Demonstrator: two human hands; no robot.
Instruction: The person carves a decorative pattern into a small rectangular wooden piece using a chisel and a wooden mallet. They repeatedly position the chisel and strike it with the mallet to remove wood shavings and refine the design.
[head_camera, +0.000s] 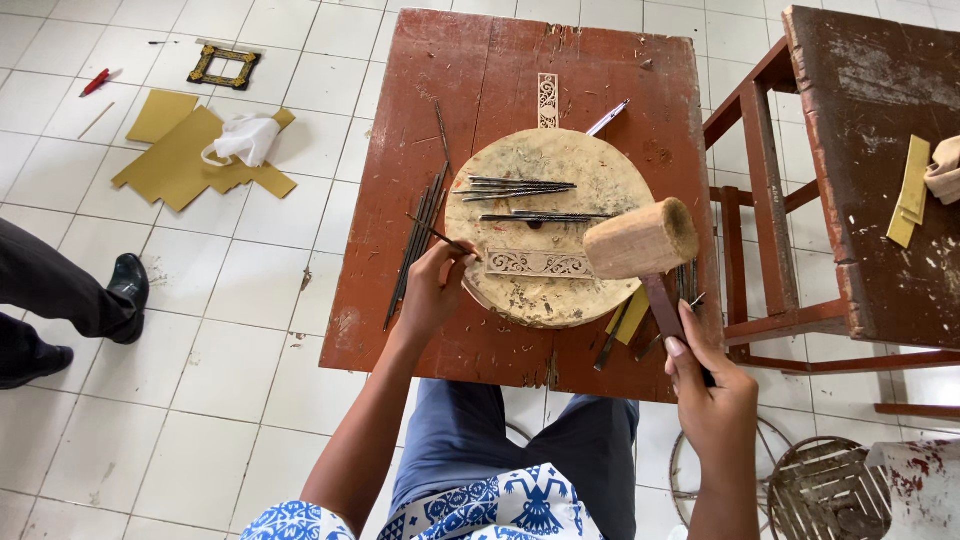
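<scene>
carving in hand: left hand (432, 290) grips a thin chisel (440, 237) at the carved strip (538, 263) on the round block (548, 225) mid-bench (400, 150), right hand (712, 390) clasps the raised mallet (642, 240), whose blow must land squarely.

The right hand (712, 385) is hiding the mallet (642, 240) handle's end; the second worktop (870, 170) is running off the right edge.

Soft, even daylight fills the room; the white tiled floor (250, 330) left of the red-brown wooden counter (500, 80) shows pale sheen, no harsh glare. Shadows beneath the counter are faint. Focus is sharp; edges bow slightly.
</scene>
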